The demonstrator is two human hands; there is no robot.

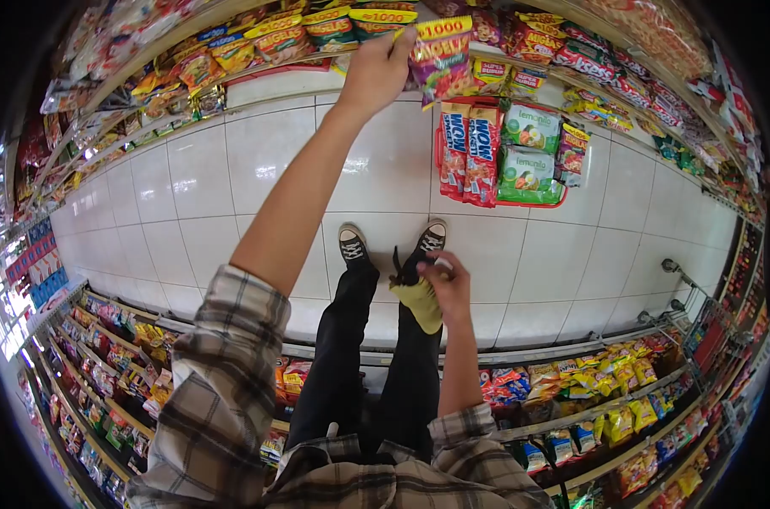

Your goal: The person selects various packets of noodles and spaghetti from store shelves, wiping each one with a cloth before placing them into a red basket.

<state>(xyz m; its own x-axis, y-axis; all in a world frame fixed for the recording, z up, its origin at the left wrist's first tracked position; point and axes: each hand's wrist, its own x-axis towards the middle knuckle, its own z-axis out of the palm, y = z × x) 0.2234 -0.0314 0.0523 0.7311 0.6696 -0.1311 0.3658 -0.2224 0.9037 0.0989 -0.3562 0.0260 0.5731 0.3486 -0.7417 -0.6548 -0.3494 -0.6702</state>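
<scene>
My left hand [375, 72] reaches far forward to the snack shelf and grips a purple and yellow snack bag [440, 58] with a yellow "1000" price tag on its top. My right hand [447, 284] stays close to my body, above my legs, and clutches a crumpled yellow cloth [421, 301] with a dark strap or handle sticking out of it. My black trousers and black sneakers [352, 246] show on the white tiled floor between the two hands.
A red basket [442, 182] on the floor holds red WOW bags and green Lemonilo packs [530, 127]. Snack shelves [232, 51] run along the far side, and more shelves [605, 407] line the near side. A trolley wheel [671, 265] stands at right.
</scene>
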